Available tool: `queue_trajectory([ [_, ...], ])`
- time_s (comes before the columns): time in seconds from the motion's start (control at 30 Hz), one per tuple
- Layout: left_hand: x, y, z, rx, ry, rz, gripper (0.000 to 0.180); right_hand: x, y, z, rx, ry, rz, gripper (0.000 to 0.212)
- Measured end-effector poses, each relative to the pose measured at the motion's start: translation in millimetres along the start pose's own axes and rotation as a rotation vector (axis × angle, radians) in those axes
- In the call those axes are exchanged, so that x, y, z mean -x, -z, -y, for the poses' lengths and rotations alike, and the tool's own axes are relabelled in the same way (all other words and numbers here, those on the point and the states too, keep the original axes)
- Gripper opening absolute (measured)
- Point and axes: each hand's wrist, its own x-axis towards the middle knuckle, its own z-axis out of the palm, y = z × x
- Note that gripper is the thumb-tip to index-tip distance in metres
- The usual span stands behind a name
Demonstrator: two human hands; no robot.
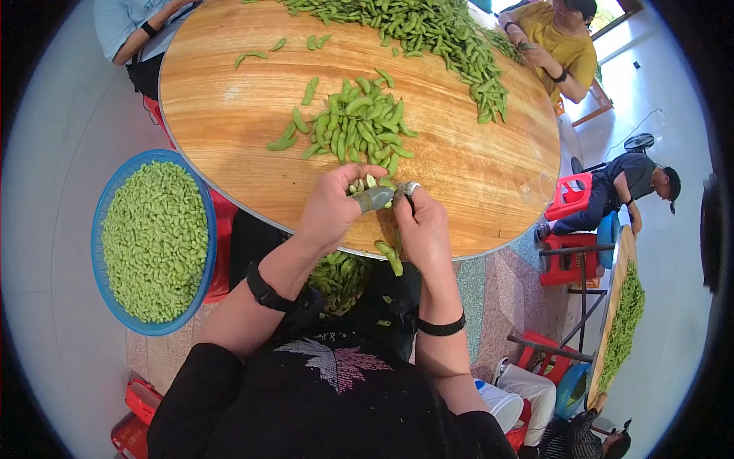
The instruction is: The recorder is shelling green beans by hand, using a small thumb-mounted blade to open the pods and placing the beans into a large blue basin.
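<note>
Over the near edge of the round table my two hands meet at a green soybean pod. My left hand is closed, a grey-green cover on its thumb pressed to the pod; pale green pieces show between its fingers. My right hand pinches from the other side, with a dark thumb tip and a silvery band around one finger. Just below it is another green pod, and I cannot tell whether it hangs or falls. Beyond my hands lies a small heap of whole soybean pods on the wood.
The wooden table bears a large pod pile at its far side. A blue basket of shelled beans stands left. Pods or hulls lie below the table edge. Other people sit around, with red stools at right.
</note>
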Motion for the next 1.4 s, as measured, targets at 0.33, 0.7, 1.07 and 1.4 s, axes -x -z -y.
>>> queue_trajectory([
  [0.33, 3.6, -2.7, 0.3, 0.644, 0.262, -0.048, 0.024, 6.1, -16.1, 1.5, -0.279, 0.099, -0.241, 0.014],
  [0.7, 10.9, -5.2, -6.9, 0.347, -0.005, 0.019, 0.04, 14.2, 9.6, 8.2, -0.17, 0.086, 0.146, 0.013],
  [1.07, 24.3, -15.4, 1.1, 0.31, 0.132, -0.237, 0.018, 31.6, -15.8, 26.7, 0.669, 0.544, 0.087, 0.01],
  [1.4, 14.4, -3.1, -3.3, 0.539, 0.181, -0.128, 0.02, 20.2, -17.0, 19.0, -0.558, -0.066, 0.168, 0.012],
])
